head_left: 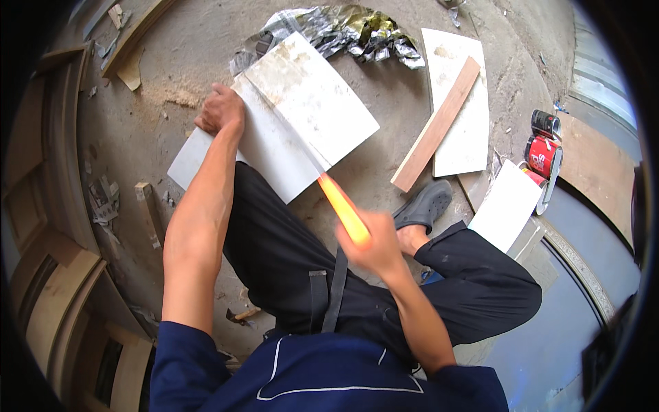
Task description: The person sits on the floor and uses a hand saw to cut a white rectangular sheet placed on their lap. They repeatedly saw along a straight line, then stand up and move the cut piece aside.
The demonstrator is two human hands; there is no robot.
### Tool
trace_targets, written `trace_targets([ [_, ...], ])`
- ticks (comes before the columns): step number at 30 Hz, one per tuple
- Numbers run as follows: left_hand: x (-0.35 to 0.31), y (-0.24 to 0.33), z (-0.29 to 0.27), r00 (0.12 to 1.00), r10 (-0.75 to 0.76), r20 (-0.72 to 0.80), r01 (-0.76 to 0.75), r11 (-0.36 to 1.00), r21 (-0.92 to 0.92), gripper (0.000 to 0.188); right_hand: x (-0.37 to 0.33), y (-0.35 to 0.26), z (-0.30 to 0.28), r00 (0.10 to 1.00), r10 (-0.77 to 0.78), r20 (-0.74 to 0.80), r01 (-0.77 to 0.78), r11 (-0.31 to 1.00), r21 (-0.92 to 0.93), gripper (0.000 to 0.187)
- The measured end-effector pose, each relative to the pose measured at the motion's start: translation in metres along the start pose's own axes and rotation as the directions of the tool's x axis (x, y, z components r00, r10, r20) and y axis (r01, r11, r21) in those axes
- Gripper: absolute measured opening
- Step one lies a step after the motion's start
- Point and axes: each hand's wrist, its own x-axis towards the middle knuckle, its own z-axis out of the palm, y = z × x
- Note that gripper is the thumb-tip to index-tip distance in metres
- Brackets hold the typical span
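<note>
A white board [317,103] with brown smudges lies in front of me, with another smooth white piece [274,161] at its near left side. Across them runs the thin blade of a handsaw [341,209], whose orange-yellow handle points toward me. Closed around that handle is my right hand [376,247]. My left hand [221,110] bears down at the left edge of the boards with its fingers curled over the edge; the fingertips are partly hidden. Below the boards, my left leg in black trousers sits close against the near piece.
Crumpled silver foil sheeting [357,31] lies beyond the board. To the right are another white board [473,147], a wooden strip [439,123] across it, and red cans [541,154]. Wooden frames [58,295] stand at the left. Sawdust [180,93] covers some floor.
</note>
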Motion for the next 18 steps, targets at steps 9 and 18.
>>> trace_targets([
  [9, -0.002, -0.002, -0.005, 0.999, 0.028, 0.029, -0.029, 0.999, 0.031, 0.060, -0.043, -0.018, -0.017, 0.999, -0.034, 0.011, 0.035, 0.997, -0.074, 0.013],
  [18, -0.009, 0.002, -0.014, 0.991, 0.047, 0.126, -0.045, 0.999, -0.014, 0.061, 0.002, -0.008, 0.012, 0.993, -0.109, -0.046, 0.105, 0.992, -0.075, 0.016],
])
